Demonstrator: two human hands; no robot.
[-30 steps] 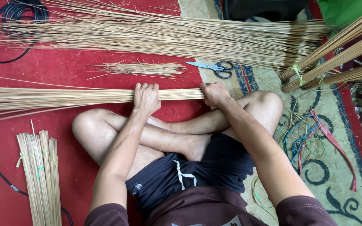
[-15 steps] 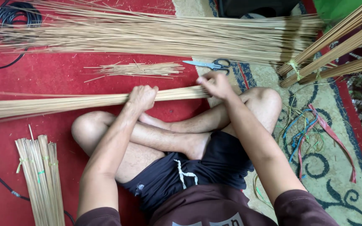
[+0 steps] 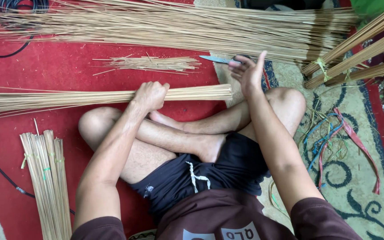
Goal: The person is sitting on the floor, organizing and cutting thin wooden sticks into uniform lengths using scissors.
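Since the earlier frames, the right hand (image 3: 248, 73) has lifted off the end of the stick bundle (image 3: 112, 97) and now hangs open in the air, fingers (image 3: 260, 60) spread and holding nothing, just short of the scissors (image 3: 221, 59). Left hand (image 3: 150, 95): fingers curled closed around the stick bundle, near its squared-off right end. That bundle of thin, pale sticks lies crosswise on the red carpet (image 3: 58, 71), just in front of the crossed legs (image 3: 187, 133), its far end fanning out past the left edge of view. Scissors: resting on the floor beyond the right hand, blades pointing left. Small loose sticks (image 3: 150, 64) lie between the held bundle and a large heap of long sticks (image 3: 178, 26) along the top of the view. Tied bundles (image 3: 45, 182) lie at lower left beside the left knee; further tied bundles (image 3: 356, 49) cross the upper right. Coloured plastic strips (image 3: 334, 138) lie on the patterned rug (image 3: 361, 186) to the right.
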